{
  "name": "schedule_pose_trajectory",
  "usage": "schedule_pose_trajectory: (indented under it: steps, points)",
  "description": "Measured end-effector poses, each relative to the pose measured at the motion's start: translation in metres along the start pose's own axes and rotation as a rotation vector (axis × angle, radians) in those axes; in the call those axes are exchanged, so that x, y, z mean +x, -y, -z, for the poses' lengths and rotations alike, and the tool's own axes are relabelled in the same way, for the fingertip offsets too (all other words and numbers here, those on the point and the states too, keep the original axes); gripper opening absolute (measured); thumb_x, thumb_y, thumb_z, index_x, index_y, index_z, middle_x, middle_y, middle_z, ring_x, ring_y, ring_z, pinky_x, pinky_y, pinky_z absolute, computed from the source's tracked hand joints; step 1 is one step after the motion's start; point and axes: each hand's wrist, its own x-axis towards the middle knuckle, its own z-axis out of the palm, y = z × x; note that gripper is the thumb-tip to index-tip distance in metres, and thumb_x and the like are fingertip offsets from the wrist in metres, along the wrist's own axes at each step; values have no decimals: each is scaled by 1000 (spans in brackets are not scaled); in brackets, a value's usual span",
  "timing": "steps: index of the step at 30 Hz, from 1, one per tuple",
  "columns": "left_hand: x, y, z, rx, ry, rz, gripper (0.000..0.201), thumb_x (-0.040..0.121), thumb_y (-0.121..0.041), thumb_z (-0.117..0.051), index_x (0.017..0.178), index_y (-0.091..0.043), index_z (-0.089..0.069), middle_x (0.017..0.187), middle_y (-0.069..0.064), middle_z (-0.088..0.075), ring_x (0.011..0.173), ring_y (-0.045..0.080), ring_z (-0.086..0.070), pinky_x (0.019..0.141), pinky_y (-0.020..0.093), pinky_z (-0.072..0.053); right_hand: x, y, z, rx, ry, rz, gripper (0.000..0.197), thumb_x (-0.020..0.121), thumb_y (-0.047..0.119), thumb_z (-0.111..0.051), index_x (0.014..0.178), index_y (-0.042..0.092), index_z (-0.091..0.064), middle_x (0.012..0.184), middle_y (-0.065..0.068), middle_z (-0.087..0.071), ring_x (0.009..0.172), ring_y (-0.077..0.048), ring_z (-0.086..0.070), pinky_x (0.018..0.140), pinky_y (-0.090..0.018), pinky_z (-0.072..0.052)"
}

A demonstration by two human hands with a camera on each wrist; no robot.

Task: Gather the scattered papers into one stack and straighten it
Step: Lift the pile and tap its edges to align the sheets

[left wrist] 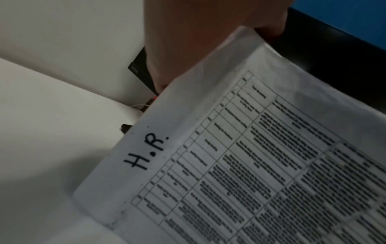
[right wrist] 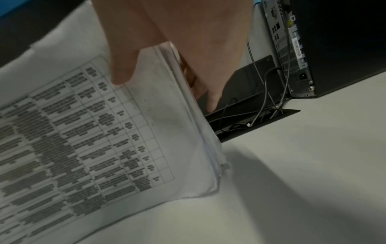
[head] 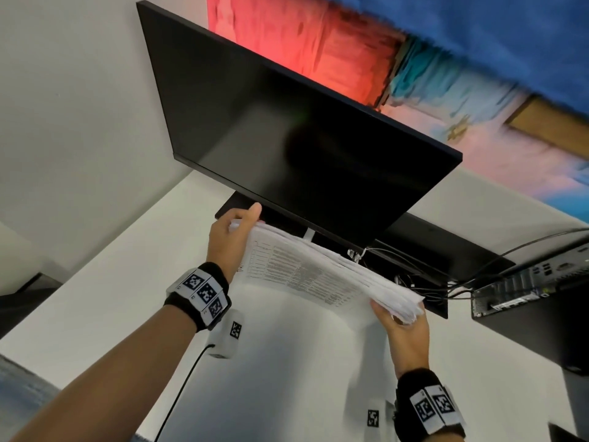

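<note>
A thick stack of printed papers [head: 318, 275] stands on its long edge on the white desk [head: 287, 362], tilted toward me, just in front of the monitor. My left hand [head: 229, 240] grips the stack's left end, thumb on the near side. My right hand [head: 403, 327] grips the right end, thumb on the printed front sheet [right wrist: 117, 132] and fingers [right wrist: 208, 92] behind. The front sheet [left wrist: 240, 156] shows a table of text with "H.R." handwritten near its left edge. The sheet edges at the right end are slightly fanned.
A black monitor [head: 287, 138] stands close behind the stack. A dark cable tray with loose wires [head: 424, 282] runs along the desk's back. A black computer tower [head: 535, 288] sits at the right. A white wall is at the left.
</note>
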Motion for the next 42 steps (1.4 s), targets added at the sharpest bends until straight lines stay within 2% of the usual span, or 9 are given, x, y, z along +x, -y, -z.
schedule_pose_trajectory:
  steps: [6, 12, 14, 20, 26, 30, 33, 38, 42]
  points:
    - [9, -5, -7, 0, -78, -21, 18, 91, -35, -64, 83, -19, -62, 98, 16, -75, 76, 20, -68, 75, 38, -57, -3, 25, -11, 116, -77, 54, 48, 90, 50, -58, 122, 14, -57, 112, 0, -64, 102, -11, -63, 81, -15, -47]
    - [16, 0, -4, 4, -113, -24, 17, 84, -37, -68, 80, -23, -59, 98, 9, -73, 96, 22, -66, 91, 37, -51, 16, 30, -21, 170, -246, -29, 14, 101, 19, -47, 91, 17, -56, 86, 1, -56, 82, -15, -54, 79, -29, -43]
    - [14, -4, -3, 37, -75, -24, 24, 89, -39, -67, 80, -19, -58, 85, 0, -67, 80, 11, -61, 77, 26, -47, 17, 29, -21, 193, -230, -41, 15, 102, 23, -46, 96, 17, -58, 91, 0, -57, 85, -16, -55, 79, -29, -42]
    - [12, 9, 9, 188, 175, 2, 69, 67, -10, -90, 123, -17, -50, 111, -1, -63, 100, 12, -63, 77, 26, -54, 12, 29, -20, 89, 26, -9, 96, 57, 67, -80, 136, 23, -47, 125, 3, -61, 112, -10, -61, 84, -17, -47]
    - [13, 24, 12, 261, 209, 66, 30, 85, -23, -77, 111, -10, -71, 102, 5, -76, 97, 25, -73, 92, 48, -57, 20, 10, -16, -318, 291, -2, 102, 68, 3, -90, 149, 28, -32, 131, 11, -52, 120, -6, -54, 100, -22, -43]
    - [1, 16, 7, 185, 231, -37, 33, 87, -18, -74, 120, -14, -69, 103, -4, -77, 99, 16, -73, 90, 37, -58, 29, 11, -5, -267, 30, 15, 35, 85, 14, -77, 118, 10, -66, 106, -7, -71, 102, -22, -69, 91, -32, -53]
    - [-5, 5, 8, 140, 190, -169, 29, 89, -20, -73, 117, -12, -70, 104, -1, -77, 96, 12, -73, 81, 26, -60, 20, 33, 6, -60, -108, 70, 18, 86, 21, -77, 101, 14, -73, 95, 3, -73, 80, -2, -72, 80, -21, -59]
    - [-17, 19, 9, 161, 122, -148, 22, 81, -23, -81, 99, -28, -68, 95, -6, -75, 87, 7, -72, 73, 22, -60, 6, 13, -2, 25, -16, -100, 41, 78, 11, -83, 117, 15, -69, 97, 1, -79, 85, -7, -76, 67, -17, -58]
    - [-28, 41, 3, 76, 79, -11, 18, 84, -14, -78, 93, -29, -71, 79, -12, -79, 90, 17, -76, 65, 18, -59, -3, -4, -12, -3, -8, -191, 60, 72, 27, -87, 123, 7, -66, 110, -9, -74, 103, -26, -71, 89, -34, -54]
